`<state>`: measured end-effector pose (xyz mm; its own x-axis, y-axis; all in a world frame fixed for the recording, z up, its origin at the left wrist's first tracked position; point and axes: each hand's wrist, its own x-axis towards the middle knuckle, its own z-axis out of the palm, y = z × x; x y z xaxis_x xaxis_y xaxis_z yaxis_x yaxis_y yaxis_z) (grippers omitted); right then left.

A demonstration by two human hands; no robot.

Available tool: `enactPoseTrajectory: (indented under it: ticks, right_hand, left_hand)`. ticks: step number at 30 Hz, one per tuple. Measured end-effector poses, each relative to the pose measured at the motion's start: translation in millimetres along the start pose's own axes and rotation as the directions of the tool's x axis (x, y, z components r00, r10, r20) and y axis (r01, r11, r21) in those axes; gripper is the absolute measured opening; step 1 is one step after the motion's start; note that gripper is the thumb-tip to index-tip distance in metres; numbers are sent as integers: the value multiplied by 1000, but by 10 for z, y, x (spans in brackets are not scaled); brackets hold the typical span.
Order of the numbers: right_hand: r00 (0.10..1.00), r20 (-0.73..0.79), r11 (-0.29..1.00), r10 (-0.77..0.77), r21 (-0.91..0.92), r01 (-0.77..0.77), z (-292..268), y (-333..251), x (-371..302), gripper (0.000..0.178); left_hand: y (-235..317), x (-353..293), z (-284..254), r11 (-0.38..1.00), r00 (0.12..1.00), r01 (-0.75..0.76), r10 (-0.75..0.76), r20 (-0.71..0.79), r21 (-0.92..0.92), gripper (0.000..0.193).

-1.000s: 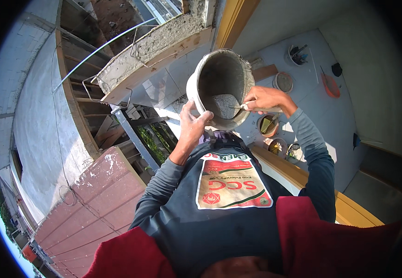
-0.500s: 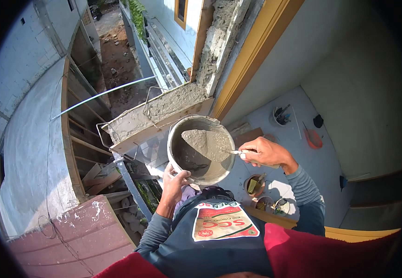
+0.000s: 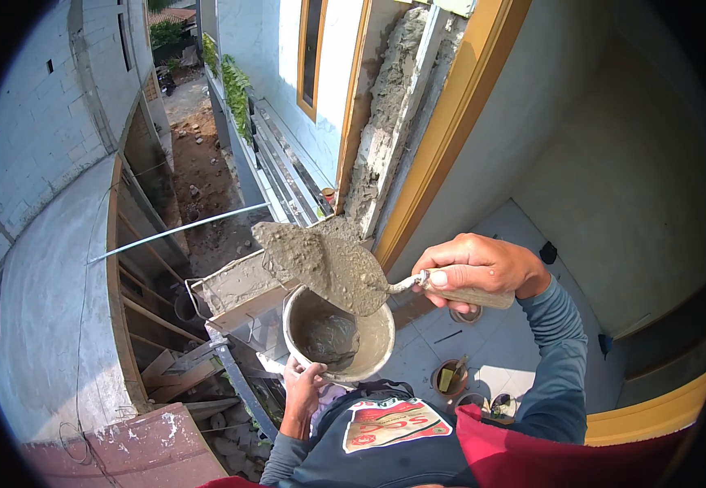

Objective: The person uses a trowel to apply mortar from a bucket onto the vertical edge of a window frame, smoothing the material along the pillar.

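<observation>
My right hand (image 3: 475,268) grips the wooden handle of a trowel (image 3: 333,264), whose blade carries a heap of wet grey mortar and hovers above a bucket. My left hand (image 3: 304,389) holds the lower rim of that grey bucket (image 3: 373,346), which has mortar at its bottom. Just beyond the trowel rises a rough mortared wall edge (image 3: 385,122) beside a yellow door frame (image 3: 451,130).
A low plastered ledge (image 3: 235,285) sits left of the bucket, with a thin metal pipe (image 3: 178,232) across the drop behind it. Small pots (image 3: 451,376) stand on the tiled floor below. A reddish slab (image 3: 133,447) lies at lower left.
The trowel came out of the bucket loaded with mortar and now hangs above it. The view tilted up toward the wall, and the bucket sits lower in the picture.
</observation>
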<state>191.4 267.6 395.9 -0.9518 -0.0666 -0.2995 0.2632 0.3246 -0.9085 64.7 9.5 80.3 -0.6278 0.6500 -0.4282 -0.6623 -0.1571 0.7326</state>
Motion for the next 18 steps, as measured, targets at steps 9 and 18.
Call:
enactPoseTrajectory:
  ticks: [9, 18]
  right_hand:
    - [997, -63, 859, -33, 508, 60, -284, -279, 226, 40]
    - [862, -239, 444, -448, 777, 447, -1501, 188, 126, 43]
  left_hand:
    - [44, -123, -120, 999, 995, -16, 20, -96, 44, 46]
    - [-256, 139, -119, 997, 998, 51, -52, 20, 51, 48]
